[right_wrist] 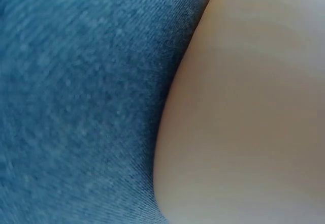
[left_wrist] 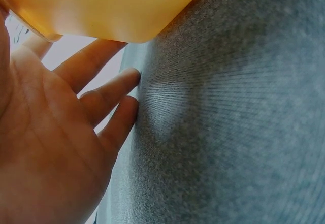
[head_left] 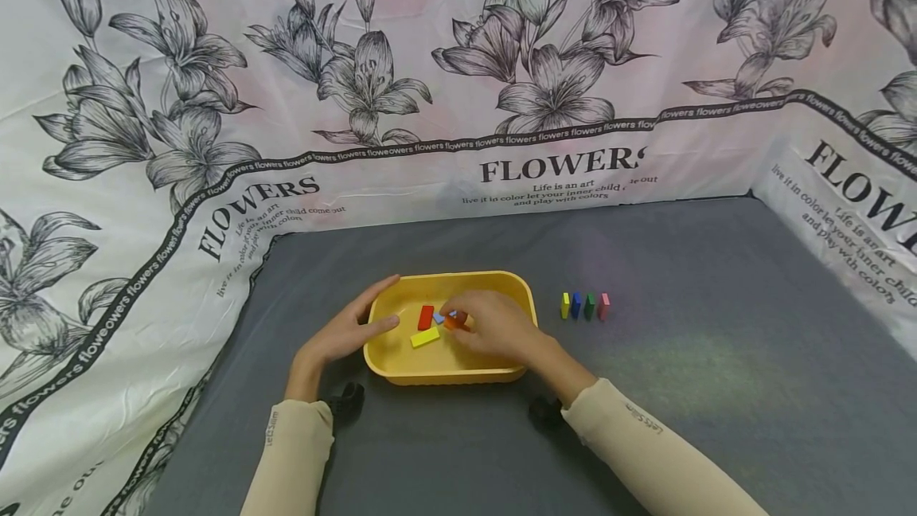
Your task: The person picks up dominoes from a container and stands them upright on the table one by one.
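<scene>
The tub (head_left: 447, 378) is yellow, the backdrop (head_left: 444, 106) flower-patterned.

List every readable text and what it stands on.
"FLOWERS": floral cloth.
"flowers", repeated: the cloth's black band.
"Life is an art live it in color let your inner child come out and play with colors": cloth.
Perhaps "LetsSlim", too small for certainty: left sleeve, right sleeve.

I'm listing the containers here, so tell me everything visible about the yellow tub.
The yellow tub is shallow, plastic-looking, rectangular with rounded corners and an open top. It sits upright on the gray surface. The left hand holds its left end, thumb over the rim; the right hand reaches inside, where small colored blocks lie.
</scene>
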The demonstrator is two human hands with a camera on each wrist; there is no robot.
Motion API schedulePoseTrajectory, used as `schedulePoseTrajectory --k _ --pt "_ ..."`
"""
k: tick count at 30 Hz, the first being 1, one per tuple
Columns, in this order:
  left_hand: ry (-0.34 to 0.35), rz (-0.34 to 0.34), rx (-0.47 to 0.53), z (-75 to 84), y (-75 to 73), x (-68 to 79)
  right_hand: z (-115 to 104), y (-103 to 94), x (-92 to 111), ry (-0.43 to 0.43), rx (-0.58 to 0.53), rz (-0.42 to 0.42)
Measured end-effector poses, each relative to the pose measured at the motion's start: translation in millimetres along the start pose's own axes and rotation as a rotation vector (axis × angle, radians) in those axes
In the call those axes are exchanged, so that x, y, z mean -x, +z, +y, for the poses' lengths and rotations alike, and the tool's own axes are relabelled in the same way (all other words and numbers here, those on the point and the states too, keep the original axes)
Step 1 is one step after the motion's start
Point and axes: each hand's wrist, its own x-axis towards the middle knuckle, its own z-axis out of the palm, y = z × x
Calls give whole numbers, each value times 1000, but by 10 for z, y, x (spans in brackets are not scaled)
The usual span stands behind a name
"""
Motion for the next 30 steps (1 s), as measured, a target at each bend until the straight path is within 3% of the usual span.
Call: schedulePoseTrajectory --k 17,30 --pt "-4 8 -7 -6 5 0 -13 -115 87 22 -13 18" --pt "13 -1 -6 -17 0 -3 91 -205 152 39 -30 101"
